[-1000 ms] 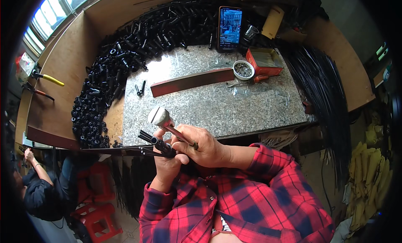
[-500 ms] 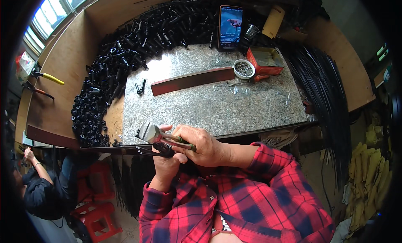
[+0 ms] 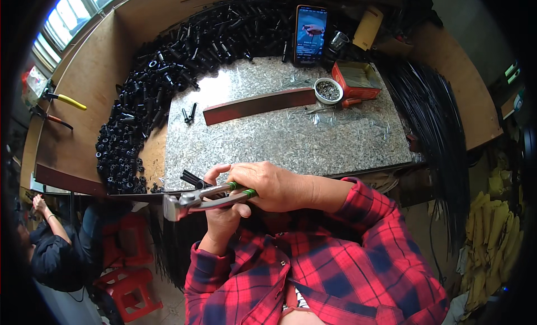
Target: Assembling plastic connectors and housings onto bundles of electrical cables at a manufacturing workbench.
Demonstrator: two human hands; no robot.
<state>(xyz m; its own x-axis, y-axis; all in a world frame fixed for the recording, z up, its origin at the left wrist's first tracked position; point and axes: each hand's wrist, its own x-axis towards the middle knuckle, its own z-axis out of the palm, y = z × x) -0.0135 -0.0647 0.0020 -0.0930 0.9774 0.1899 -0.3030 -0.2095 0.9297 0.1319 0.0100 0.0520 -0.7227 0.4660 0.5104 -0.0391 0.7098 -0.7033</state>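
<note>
My right hand (image 3: 272, 185) grips the green handle of a small metal hammer (image 3: 197, 200), whose head points left and sits just past the near edge of the speckled stone slab (image 3: 291, 137). Under the hammer, my left hand (image 3: 222, 220) is closed on a black plastic part (image 3: 191, 179) whose prongs stick up at the slab's near left corner. The hammer shaft hides most of the left fingers. Both arms wear red plaid sleeves.
A big heap of black plastic parts (image 3: 162, 84) curves around the slab's left and back. On the slab lie a dark red metal strip (image 3: 260, 105), a small white bowl (image 3: 328, 90), a red box (image 3: 356, 78) and an upright phone (image 3: 310, 34). Black rods (image 3: 436, 118) hang at right. Another person (image 3: 50, 241) sits lower left.
The hammer head has swung down and left, from above the slab's edge to below it. The left hand has kept its hold on the black part.
</note>
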